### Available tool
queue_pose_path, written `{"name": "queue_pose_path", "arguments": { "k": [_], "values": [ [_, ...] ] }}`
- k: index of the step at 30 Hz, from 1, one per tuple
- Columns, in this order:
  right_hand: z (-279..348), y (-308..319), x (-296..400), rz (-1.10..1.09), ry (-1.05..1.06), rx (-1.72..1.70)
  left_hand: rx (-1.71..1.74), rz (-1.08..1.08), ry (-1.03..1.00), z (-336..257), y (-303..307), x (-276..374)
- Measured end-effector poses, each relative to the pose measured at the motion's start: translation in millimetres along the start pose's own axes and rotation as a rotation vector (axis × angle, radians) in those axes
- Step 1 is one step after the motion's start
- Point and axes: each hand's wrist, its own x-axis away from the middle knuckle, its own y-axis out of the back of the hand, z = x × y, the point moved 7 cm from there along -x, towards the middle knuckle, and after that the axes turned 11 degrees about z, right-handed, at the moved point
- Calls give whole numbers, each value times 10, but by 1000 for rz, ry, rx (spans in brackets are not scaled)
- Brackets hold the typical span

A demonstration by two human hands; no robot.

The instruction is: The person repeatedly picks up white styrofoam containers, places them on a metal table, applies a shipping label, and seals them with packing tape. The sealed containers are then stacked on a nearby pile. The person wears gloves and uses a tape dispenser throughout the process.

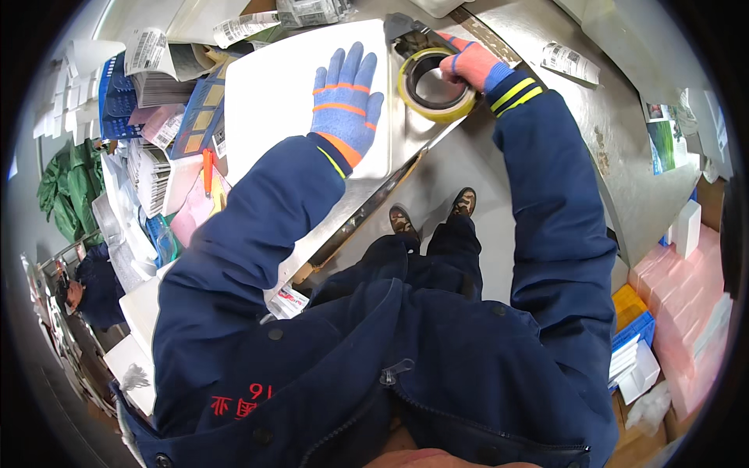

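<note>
My left hand [345, 105], in a blue knit glove with orange stripes, lies flat on a white foam box [269, 93], palm down, fingers slightly apart. At the box's right side my right hand [471, 63], in an orange and blue glove, grips a tape dispenser [412, 32] that carries a large roll of yellowish tape [436, 114]. The dispenser's dark head touches or nearly touches the box's upper right corner. My right fingers are partly hidden behind the roll and the handle.
Paper stacks, a blue basket [117, 105] and an orange cutter [208, 172] are at the left. A printed label [570, 63] lies on the metal table [556, 35] at upper right. Pink-wrapped boxes [679, 281] stand at lower right. Another person [96, 286] is at far left.
</note>
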Motion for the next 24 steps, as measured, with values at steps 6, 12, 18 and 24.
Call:
{"name": "queue_pose_path", "arguments": {
  "k": [6, 12, 18, 24],
  "values": [
    [9, -54, -48, -62, 106, 245, 28, 38, -73, 14, -46, -95],
    [-52, -399, 534, 25, -18, 279, 43, 22, -87, 33, -72, -83],
    [-473, -1619, 1829, -157, 100, -168, 14, -101, -111, -23, -74, -87],
    [-447, -2090, 1551, -299, 15, -250, 54, -275, -210, 272, 35, -251]
  ]
}}
